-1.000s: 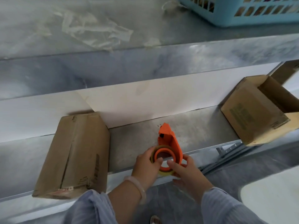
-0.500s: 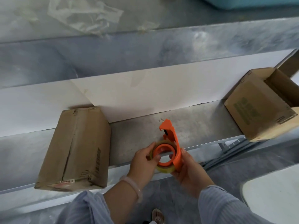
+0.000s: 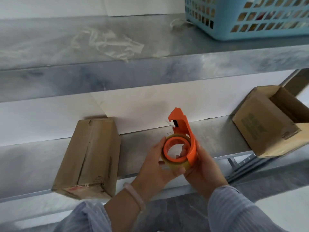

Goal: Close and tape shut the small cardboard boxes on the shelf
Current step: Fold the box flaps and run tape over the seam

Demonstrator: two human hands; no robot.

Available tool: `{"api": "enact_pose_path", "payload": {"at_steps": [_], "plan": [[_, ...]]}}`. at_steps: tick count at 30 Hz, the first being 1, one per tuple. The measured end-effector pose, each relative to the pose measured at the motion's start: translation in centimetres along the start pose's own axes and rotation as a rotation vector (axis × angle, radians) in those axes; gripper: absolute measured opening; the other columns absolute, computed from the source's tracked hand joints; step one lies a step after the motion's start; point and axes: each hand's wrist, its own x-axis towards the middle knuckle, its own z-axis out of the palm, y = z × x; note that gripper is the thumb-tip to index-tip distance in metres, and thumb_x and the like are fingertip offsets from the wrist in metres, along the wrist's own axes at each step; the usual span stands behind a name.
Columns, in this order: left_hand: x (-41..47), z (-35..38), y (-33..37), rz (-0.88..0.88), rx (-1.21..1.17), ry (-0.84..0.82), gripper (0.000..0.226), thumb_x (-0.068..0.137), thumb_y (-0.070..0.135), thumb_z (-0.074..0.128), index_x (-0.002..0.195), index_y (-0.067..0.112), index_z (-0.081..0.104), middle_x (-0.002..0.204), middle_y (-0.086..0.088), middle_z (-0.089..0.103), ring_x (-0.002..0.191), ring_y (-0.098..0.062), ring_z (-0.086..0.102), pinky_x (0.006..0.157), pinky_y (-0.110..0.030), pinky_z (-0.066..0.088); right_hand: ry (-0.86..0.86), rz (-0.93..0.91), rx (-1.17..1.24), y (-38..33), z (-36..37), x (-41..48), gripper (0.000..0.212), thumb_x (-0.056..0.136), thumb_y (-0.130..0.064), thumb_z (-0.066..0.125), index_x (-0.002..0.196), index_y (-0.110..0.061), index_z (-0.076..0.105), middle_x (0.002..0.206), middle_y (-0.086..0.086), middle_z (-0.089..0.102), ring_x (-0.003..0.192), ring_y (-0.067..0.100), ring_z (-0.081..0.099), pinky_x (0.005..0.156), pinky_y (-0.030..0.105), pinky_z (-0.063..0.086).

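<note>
An orange tape dispenser (image 3: 184, 131) with a roll of clear tape is held upright in front of the lower shelf (image 3: 209, 141). My left hand (image 3: 155, 166) grips the roll from the left and below. My right hand (image 3: 204, 166) holds the dispenser's orange body from the right, with fingers showing through the core. A closed cardboard box (image 3: 90, 158) lies on the shelf to the left of my hands. A second cardboard box (image 3: 262, 124) with its flaps open sits at the right end of the shelf.
Above runs a grey metal upper shelf (image 3: 117, 76) carrying crumpled clear plastic film (image 3: 110, 42) and a blue plastic basket (image 3: 250, 17). A metal bracket (image 3: 240, 163) sticks out under the lower shelf on the right. A white wall panel backs the lower shelf.
Both hands have lifted the tape dispenser up off the shelf edge and tilted it more upright. The camera view has tipped up, showing the basket again.
</note>
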Motion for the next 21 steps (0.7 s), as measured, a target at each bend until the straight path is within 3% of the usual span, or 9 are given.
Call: {"api": "enact_pose_path", "payload": {"at_steps": [7, 10, 12, 14, 16, 18, 21], "plan": [[-0.5, 0.1, 0.2, 0.168, 0.072, 0.103, 0.078, 0.070, 0.047, 0.085, 0.137, 0.038, 0.045, 0.129, 0.024, 0.050, 0.123, -0.009, 0.051, 0.093, -0.033, 0.054, -0.024, 0.008, -0.022, -0.5, 1.1, -0.7, 0.055, 0.091, -0.033, 0.050, 0.139, -0.007, 0.051, 0.083, 0.009, 0.071, 0.067, 0.017, 0.069, 0.068, 0.031, 0.061], [-0.8, 0.1, 0.3, 0.209, 0.118, 0.100, 0.081, 0.070, 0.049, 0.084, 0.138, 0.039, 0.042, 0.129, 0.027, 0.047, 0.124, -0.007, 0.050, 0.095, -0.031, 0.053, -0.038, -0.006, -0.064, -0.7, 1.6, -1.1, 0.051, 0.090, -0.031, 0.054, 0.139, -0.018, 0.054, 0.092, 0.005, 0.072, 0.070, 0.013, 0.068, 0.068, 0.029, 0.060], [-0.9, -0.1, 1.0, 0.197, 0.142, 0.078, 0.080, 0.069, 0.050, 0.084, 0.135, 0.047, 0.039, 0.127, 0.033, 0.045, 0.124, -0.002, 0.048, 0.098, -0.028, 0.051, -0.060, -0.016, -0.092, -1.2, 2.2, -1.5, 0.061, 0.079, -0.035, 0.074, 0.136, -0.025, 0.057, 0.096, 0.004, 0.070, 0.072, 0.013, 0.066, 0.068, 0.032, 0.059], [-1.0, -0.7, 1.7, 0.154, 0.140, 0.010, 0.080, 0.065, 0.049, 0.084, 0.129, 0.052, 0.037, 0.125, 0.039, 0.045, 0.122, 0.005, 0.046, 0.099, -0.025, 0.049, -0.099, -0.022, -0.097, -2.0, 2.8, -2.0, 0.088, 0.052, -0.033, 0.095, 0.132, -0.027, 0.060, 0.097, 0.007, 0.070, 0.074, 0.016, 0.068, 0.065, 0.035, 0.060], [-1.1, -1.6, 2.3, 0.088, 0.066, -0.069, 0.078, 0.058, 0.052, 0.082, 0.124, 0.053, 0.040, 0.122, 0.040, 0.046, 0.121, 0.006, 0.047, 0.100, -0.023, 0.047, -0.117, -0.036, -0.118, -2.9, 3.0, -2.6, 0.099, 0.040, -0.029, 0.099, 0.131, -0.026, 0.060, 0.098, 0.010, 0.071, 0.078, 0.019, 0.071, 0.063, 0.034, 0.059], [-1.3, -2.7, 3.5, -0.071, -0.152, -0.049, 0.077, 0.052, 0.050, 0.080, 0.120, 0.049, 0.046, 0.126, 0.032, 0.049, 0.119, 0.000, 0.051, 0.101, -0.026, 0.047, -0.148, -0.046, -0.202, -4.0, 3.6, -3.3, 0.103, 0.040, -0.026, 0.099, 0.134, -0.027, 0.057, 0.101, 0.011, 0.071, 0.080, 0.020, 0.071, 0.063, 0.033, 0.058], [-1.0, -4.6, 5.1, -0.200, -0.498, 0.144, 0.045, 0.083, 0.010, 0.074, 0.124, 0.022, 0.059, 0.130, -0.005, 0.062, 0.108, -0.011, 0.061, 0.091, -0.025, 0.051, -0.227, -0.069, -0.443, -5.3, 4.4, -4.4, 0.097, 0.054, -0.026, 0.093, 0.140, -0.033, 0.049, 0.119, 0.008, 0.069, 0.094, 0.024, 0.071, 0.072, 0.032, 0.058]]}}
